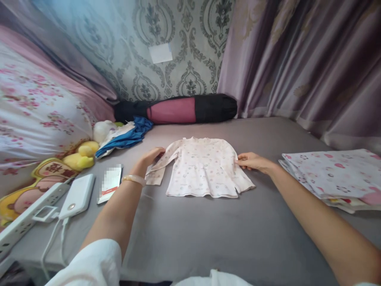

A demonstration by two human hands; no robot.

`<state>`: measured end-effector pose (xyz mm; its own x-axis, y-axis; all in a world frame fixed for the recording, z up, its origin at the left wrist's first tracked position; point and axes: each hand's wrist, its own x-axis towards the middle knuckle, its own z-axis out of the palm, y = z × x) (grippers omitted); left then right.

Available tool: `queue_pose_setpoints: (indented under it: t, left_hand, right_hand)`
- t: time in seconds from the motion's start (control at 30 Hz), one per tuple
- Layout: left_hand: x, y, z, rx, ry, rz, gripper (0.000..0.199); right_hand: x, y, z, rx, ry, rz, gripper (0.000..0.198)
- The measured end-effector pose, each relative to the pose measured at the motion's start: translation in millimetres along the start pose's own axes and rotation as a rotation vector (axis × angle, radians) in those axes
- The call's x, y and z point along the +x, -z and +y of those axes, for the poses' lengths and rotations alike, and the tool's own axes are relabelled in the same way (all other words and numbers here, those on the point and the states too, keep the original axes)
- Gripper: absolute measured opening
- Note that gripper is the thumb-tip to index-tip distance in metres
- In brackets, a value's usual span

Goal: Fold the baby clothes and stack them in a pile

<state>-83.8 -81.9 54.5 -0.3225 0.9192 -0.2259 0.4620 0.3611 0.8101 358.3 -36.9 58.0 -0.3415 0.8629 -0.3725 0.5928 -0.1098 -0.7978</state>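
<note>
Printed shirt [204,169]: face-up on the grey cover [193,234], ahead of you and near the middle of the view. Collar points away from you, hem towards you; the collar-to-hem line runs nearly straight out from your body. The sleeve-to-sleeve spread lies crosswise, left to right. Left sleeve slants outward and towards you, its cuff well left of the hem; right sleeve drops close along the body and ends about level with the hem. Hem edge slightly wavy, with a fold near its right end.

Your left hand [154,155]: at the outer edge of the left sleeve, fingers reaching towards its upper part; whether they grip cloth, you cannot tell from this view. Your right hand [251,161]: thumb and fingers pinching the shirt's right side, at the upper sleeve.

Edges and room: between the hem and your near edge runs a broad stretch of cover; another strip lies between the collar and the black-and-pink bag [175,110], which lies crosswise along the wall. To your right, past the forearm, folded printed cloth [336,174] bounds the space. Your left side is tighter: the partly blurred flat item [110,184] lies just beside your forearm, then the white power bank [77,196] with its cables and the power strip [32,214]. Farther up on that side: yellow plush toy [80,156] and blue garment [127,137], the latter just in front of the bag.
</note>
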Motion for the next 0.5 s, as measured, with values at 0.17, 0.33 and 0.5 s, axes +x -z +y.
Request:
queue_pose_setpoints:
  t: [0.17, 0.33, 0.5]
  left_hand:
    - [-12, 3, 5, -0.068, -0.008, -0.067, 0.018]
    - [-5, 4, 6, -0.164, -0.022, 0.009, 0.015]
    - [11, 7, 9, 0.023, -0.148, 0.08, 0.016]
  right_hand:
    - [6, -2, -2, -0.088, -0.023, 0.08, 0.023]
    - [16, 8, -2, 0.069, -0.092, 0.17, 0.017]
    - [31, 25, 4, -0.074, -0.067, 0.309, 0.014]
